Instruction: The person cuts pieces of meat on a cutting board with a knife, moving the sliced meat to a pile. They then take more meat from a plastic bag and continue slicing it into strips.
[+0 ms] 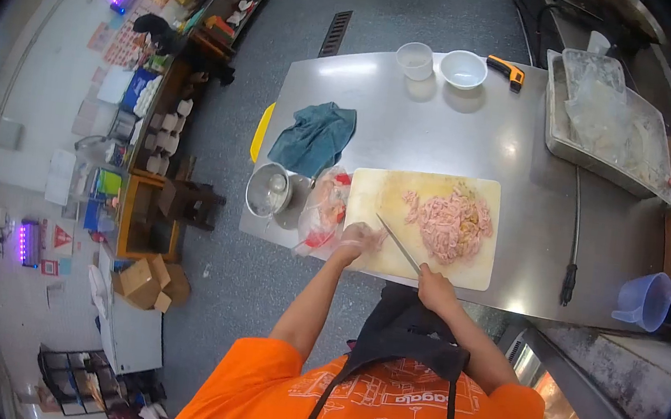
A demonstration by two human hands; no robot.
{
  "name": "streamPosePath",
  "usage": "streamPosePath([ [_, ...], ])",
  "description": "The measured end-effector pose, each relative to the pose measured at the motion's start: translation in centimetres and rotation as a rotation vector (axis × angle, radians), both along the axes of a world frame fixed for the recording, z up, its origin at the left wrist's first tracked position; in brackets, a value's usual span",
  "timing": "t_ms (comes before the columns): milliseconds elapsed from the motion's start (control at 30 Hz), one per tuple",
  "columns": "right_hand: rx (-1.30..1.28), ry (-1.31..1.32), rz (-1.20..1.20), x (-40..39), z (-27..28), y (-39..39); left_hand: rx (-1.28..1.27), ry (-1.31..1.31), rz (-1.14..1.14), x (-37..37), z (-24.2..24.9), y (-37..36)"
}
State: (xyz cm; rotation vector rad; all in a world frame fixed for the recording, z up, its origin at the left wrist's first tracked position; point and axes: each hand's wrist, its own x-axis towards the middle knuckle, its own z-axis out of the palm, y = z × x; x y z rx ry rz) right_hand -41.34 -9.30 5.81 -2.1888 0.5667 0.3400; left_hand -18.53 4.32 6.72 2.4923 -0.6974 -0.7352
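A cream cutting board [372,182] lies on the steel table near my body. My right hand [436,289] is wrapped round the handle of a knife [400,246], whose blade points up and left across the board. At the board's lower left, my left hand [358,238] is curled over a piece of pale raw meat [376,241], close to the blade; the fingertips are partly hidden. A heap of cut raw meat strips [451,227] sits on the right half of the board. Left of it, a clear plastic bag [324,211] with red markings touches the board's edge.
Left are a metal bowl [252,202] and a teal cloth [315,137]. At the far edge stand a clear tub [415,61], a white bowl [463,71] and an orange thermometer gun [507,72]. A metal tray [554,139] and a plastic jug [644,301] are right.
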Motion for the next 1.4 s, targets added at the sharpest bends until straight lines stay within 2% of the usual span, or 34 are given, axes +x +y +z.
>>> streamPosePath([
  [33, 0.026, 0.0, 0.005, -0.2, 0.0, -0.2, -0.345, 0.412, 0.319, -0.3, 1.9, -0.3],
  [67, 0.027, -0.004, -0.013, -0.4, 0.0, -0.3, -0.341, 0.412, 0.301, 0.5, 1.8, -0.3],
  [133, 0.089, -0.039, -0.072, -0.9, 0.0, -0.6, -0.567, 0.473, 0.238, 2.0, 1.6, -0.3],
  [167, 0.088, -0.038, -0.077, -1.0, 0.1, -0.8, -0.566, 0.476, 0.234, 2.2, 2.8, -0.9],
  [233, 0.129, -0.109, -0.144, -1.3, 0.4, -1.6, -0.412, 0.186, 0.091, 2.6, 4.7, -2.6],
  [267, 0.121, -0.106, -0.137, -1.4, 0.2, -1.9, -0.421, 0.188, 0.099, 2.9, 3.0, -2.4],
  [333, 0.152, -0.171, -0.21, -1.6, -0.6, -2.3, -0.139, -0.394, -0.622, 3.5, -0.2, -1.6],
  [400, 0.158, -0.127, -0.209, -1.6, 0.0, -2.6, -0.302, -0.372, -0.821, 0.7, -1.9, 0.8],
  [433, 0.162, -0.087, -0.224, -1.4, 0.3, -2.8, 0.18, -0.219, -0.735, -2.6, 1.8, -0.2],
  [467, 0.156, -0.088, -0.218, -1.2, 0.2, -2.8, 0.175, -0.221, -0.729, -3.8, 1.3, -0.1],
  [500, 0.145, -0.135, -0.195, -1.1, 0.1, -2.5, -0.133, -0.32, -0.648, -5.1, 0.8, 0.0],
  [567, 0.135, -0.168, -0.164, -0.9, 0.8, -1.8, -0.354, -0.37, -0.571, -6.0, 0.2, 1.1],
  [600, 0.116, -0.052, -0.034, -0.4, 1.6, -1.6, -0.463, -0.398, -0.538, -6.4, -0.1, 1.7],
  [633, 0.093, 0.062, 0.095, -0.1, 2.2, -1.5, -0.29, -0.24, -0.435, -6.6, 0.0, 2.0],
  [667, 0.088, 0.067, 0.103, -0.1, 2.2, -1.4, -0.121, -0.084, -0.331, -6.7, 0.0, 2.0],
  [700, 0.051, 0.048, 0.035, -0.1, 2.1, -1.3, -0.127, -0.082, -0.321, -7.0, 0.0, 1.8],
  [767, 0.002, 0.026, -0.021, 0.5, 1.2, -1.7, 0.053, -0.062, -0.197, -7.6, 0.8, 0.6],
  [800, -0.039, 0.001, -0.092, 0.6, 0.1, -1.8, 0.048, -0.058, -0.183, -8.0, 1.0, 0.6],
  [867, -0.085, -0.023, -0.154, 0.8, 0.0, -2.0, -0.034, -0.429, -0.332, -8.7, 1.1, 0.7],
  [967, -0.057, -0.061, -0.102, 0.9, 1.0, -1.3, -0.078, -0.456, -0.398, -9.0, 2.0, 0.9],
  [1033, -0.087, -0.001, 0.078, 0.7, 2.1, -1.0, -0.069, -0.423, -0.415, -9.3, 3.1, 1.1],
  [1067, -0.092, -0.002, 0.071, 0.3, 1.9, -0.9, -0.057, -0.392, -0.437, -9.2, 3.6, 1.0],
  [1100, -0.089, -0.011, -0.035, -0.2, 1.3, -1.0, -0.065, -0.396, -0.44, -9.1, 4.0, 0.8],
  [1167, -0.092, -0.018, -0.152, -0.6, 1.2, -1.5, 0.156, -0.263, -0.431, -9.1, 4.4, 0.4],
  [1200, -0.065, 0.025, -0.134, -0.9, 1.2, -1.4, 0.154, -0.259, -0.446, -8.7, 2.8, 0.8],
  [1267, -0.061, 0.046, -0.092, -1.7, 0.2, -1.0, 0.155, -0.266, -0.286, -7.1, -1.9, 0.5],
  [1300, -0.105, 0.023, -0.092, -1.9, -1.1, -0.9, 0.093, -0.467, -0.508, -5.9, -2.1, -0.5],
  [1367, -0.105, -0.01, -0.102, -1.6, -2.7, -0.8, 0.148, -0.266, -0.264, -5.8, -1.2, -4.5],
  [1400, -0.128, -0.098, -0.132, -1.7, -4.2, -0.2, 0.018, -0.409, -0.331, -5.7, -3.2, -4.2],
])
